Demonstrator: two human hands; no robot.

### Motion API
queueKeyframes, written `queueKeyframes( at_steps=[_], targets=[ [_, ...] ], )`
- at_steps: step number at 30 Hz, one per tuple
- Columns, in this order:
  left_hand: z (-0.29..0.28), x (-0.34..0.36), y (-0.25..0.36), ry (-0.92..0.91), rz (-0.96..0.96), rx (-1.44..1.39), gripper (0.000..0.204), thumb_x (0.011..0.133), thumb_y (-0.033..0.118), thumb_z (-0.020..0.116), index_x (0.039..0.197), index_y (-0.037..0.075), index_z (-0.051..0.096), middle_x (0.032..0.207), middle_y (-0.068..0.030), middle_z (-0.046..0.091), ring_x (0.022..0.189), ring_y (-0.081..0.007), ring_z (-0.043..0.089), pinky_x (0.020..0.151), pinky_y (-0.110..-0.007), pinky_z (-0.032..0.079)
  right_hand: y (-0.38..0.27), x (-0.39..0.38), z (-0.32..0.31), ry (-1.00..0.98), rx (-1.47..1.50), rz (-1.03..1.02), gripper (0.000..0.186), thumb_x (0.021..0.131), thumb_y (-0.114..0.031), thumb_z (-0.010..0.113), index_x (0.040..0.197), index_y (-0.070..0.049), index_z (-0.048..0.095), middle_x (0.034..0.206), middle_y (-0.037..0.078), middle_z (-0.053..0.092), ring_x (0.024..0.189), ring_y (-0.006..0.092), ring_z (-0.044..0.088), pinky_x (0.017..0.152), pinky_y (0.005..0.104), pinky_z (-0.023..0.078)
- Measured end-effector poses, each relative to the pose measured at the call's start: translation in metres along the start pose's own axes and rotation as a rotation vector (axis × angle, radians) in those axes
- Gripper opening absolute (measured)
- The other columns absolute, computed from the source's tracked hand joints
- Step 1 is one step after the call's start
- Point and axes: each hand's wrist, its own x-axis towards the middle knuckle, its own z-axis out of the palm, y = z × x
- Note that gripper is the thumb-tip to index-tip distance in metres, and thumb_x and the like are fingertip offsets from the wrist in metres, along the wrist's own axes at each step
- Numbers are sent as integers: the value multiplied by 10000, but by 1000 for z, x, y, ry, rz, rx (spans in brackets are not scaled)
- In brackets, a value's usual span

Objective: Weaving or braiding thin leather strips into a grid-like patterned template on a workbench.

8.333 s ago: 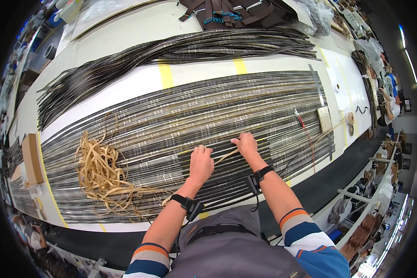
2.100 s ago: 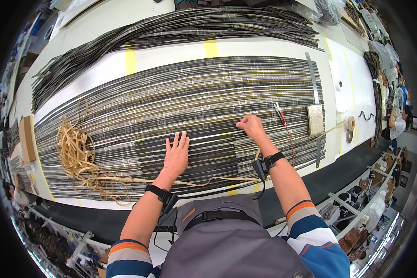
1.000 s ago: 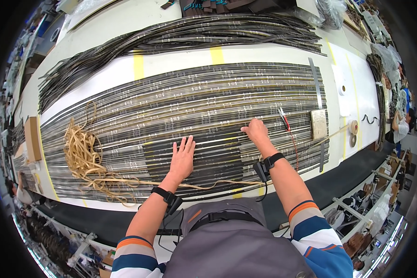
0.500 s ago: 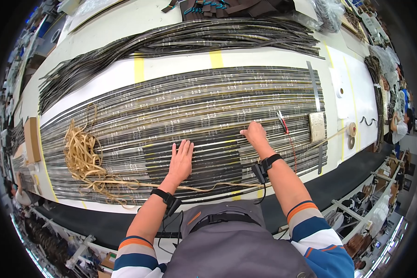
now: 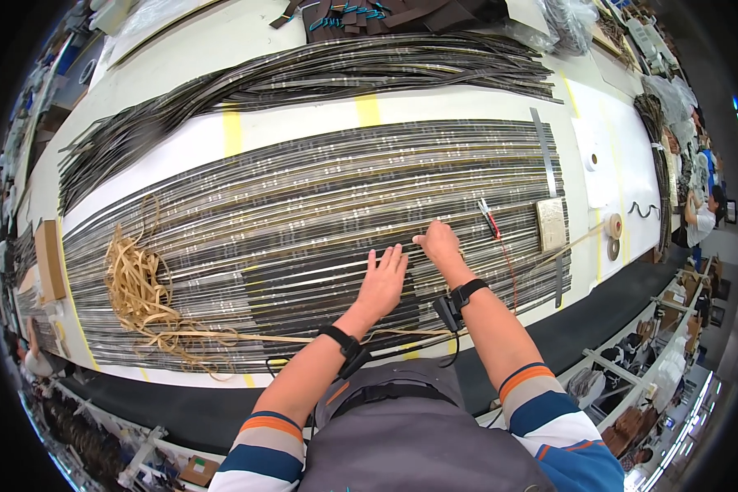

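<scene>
Long, narrow dark strips (image 5: 320, 184) lie side by side across the table, with grey, white and golden stripes among them. A plainer black section (image 5: 303, 299) of the strips is in front of me. On its right part my left hand (image 5: 383, 283) rests with its fingers stretched out flat. Just right of it, my right hand (image 5: 440, 246) is on the strips with its fingers curled and its thumb and forefinger together; whether a strip is pinched there is hidden. Small red-handled snips (image 5: 489, 220) with a red cord lie right of my right hand.
A tangle of tan ribbon (image 5: 135, 283) lies at left, one length running along the front. A wrapped block (image 5: 552, 225) and a flat metal bar (image 5: 543, 152) weigh down the right ends. Tape rolls (image 5: 613, 225) are further right; a loose strip bundle (image 5: 320, 74) lies behind.
My left hand has slid right across the black section, close to my right hand. The right hand stays at about the same place on the strips, its fingers still curled.
</scene>
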Motion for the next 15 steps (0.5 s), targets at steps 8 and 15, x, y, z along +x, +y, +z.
queueKeyframes(
  at_steps=[8,15],
  targets=[
    [20,29,12,-22,32,124,515,811,103,512,1302,-25,426,1412,-200,355,1329,-324,326,1061,-563,243,13,1,-4,62,32,3,357,740,-313,720,906,-3,659,907,188,670,874,346,653,739,433,533],
    [1,-13,-27,-101,-22,97,535,787,6,505,1307,-63,402,1409,-270,334,1331,-387,300,1077,-610,143,12,14,15,-9,103,-65,385,794,-293,703,875,66,591,729,185,618,741,344,635,635,435,523]
  ],
)
